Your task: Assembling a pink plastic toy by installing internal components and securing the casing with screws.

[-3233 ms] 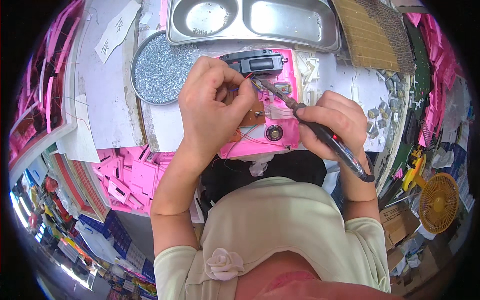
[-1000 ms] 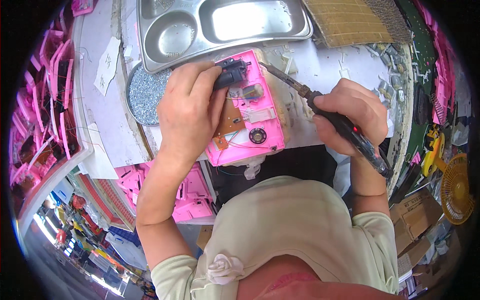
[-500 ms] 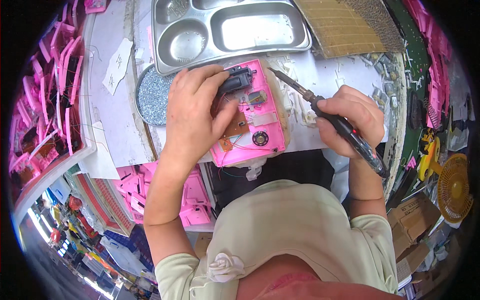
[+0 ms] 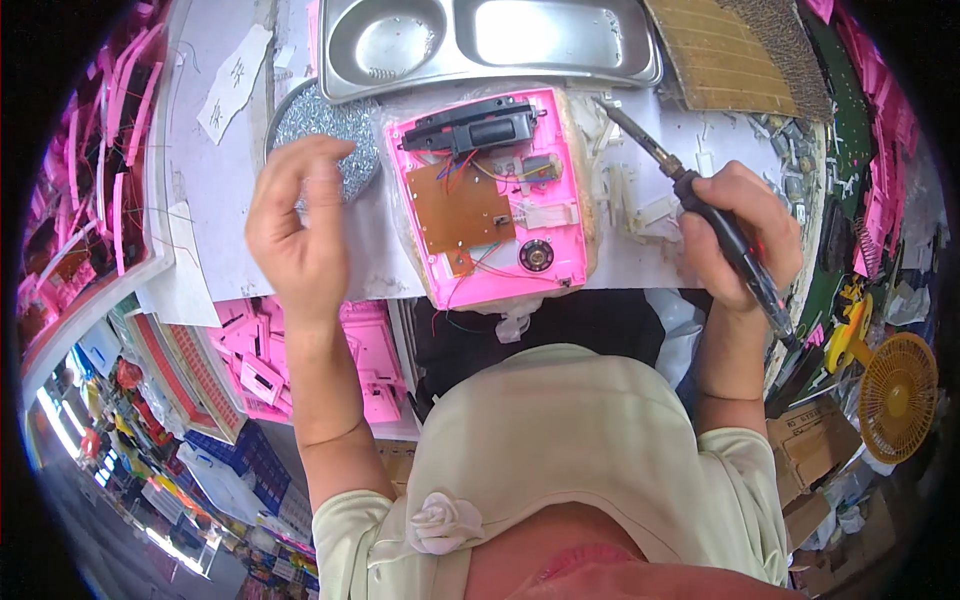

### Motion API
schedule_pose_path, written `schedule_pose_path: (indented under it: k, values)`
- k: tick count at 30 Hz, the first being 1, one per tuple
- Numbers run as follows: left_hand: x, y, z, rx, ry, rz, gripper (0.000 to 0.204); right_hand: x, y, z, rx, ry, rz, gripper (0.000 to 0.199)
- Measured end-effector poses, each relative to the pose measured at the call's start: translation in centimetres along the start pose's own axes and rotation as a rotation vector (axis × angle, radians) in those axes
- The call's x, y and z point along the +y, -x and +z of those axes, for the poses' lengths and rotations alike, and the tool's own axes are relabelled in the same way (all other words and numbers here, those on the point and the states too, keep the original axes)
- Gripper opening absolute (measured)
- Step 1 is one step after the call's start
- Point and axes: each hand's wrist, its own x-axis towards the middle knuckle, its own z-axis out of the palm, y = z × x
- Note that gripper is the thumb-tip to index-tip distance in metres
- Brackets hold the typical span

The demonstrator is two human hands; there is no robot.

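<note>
- Pink plastic housing (image 4: 490, 200), back open, lies flat on the white bench top (image 4: 240, 150), centre, between the two hands; no hand touches it.
- Inside: brown circuit board (image 4: 460, 212), thin red/blue wires (image 4: 462, 165), black module (image 4: 475, 125) along top edge, small round black part (image 4: 535, 256) lower right.
- Left hand (image 4: 298, 215) raised just left of housing, fingers curled loosely w/ thumb near fingertips; can't tell if anything tiny is pinched. Nearest thing: round glittery grey disc (image 4: 325, 135) behind it.
- Right hand (image 4: 735, 235) closed around soldering iron (image 4: 700, 210) handle, tip pointing up-left, near housing's top right corner but apart from it.
- Handling, prob.: housing light, stiff shell, smooth so could slide on bench. Wires + solder joints fragile; grip by outer pink edges, not board or wires. Iron: hold by dark handle only, metal shaft likely hot.
- Steel compartment tray (image 4: 480, 40) at far edge of bench, touching/just behind housing.
- Labels etc.: white paper slip (image 4: 235, 85) w/ handwriting, far left of bench; brown cardboard box (image 4: 810, 440) w/ printed side, lower right by yellow fan (image 4: 895, 395); stacked pink plastic parts (image 4: 290, 365) below bench left.
</note>
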Motion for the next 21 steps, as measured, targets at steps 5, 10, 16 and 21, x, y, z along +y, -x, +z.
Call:
schedule_pose_path:
  k: [5, 10, 16, 21]
  values:
    - [0.7, 0.6, 3.2, -0.103, -0.186, 0.191, 0.027, -0.6, 0.0, 0.1, -0.012, 0.001, 0.012, 0.032]
    - [1.3, -1.2, 5.4, -0.155, -0.333, 0.384, 0.037, -0.8, 0.3, 0.1, -0.005, 0.02, 0.007, 0.032]
    - [1.6, -2.1, 5.5, -0.28, -0.519, 0.405, 0.035, -0.5, 0.7, -0.2, 0.004, 0.008, -0.019, 0.033]
    - [1.9, -2.1, 6.1, -0.314, -0.519, 0.327, 0.031, -0.4, 0.7, -0.3, -0.022, 0.01, 0.012, 0.035]
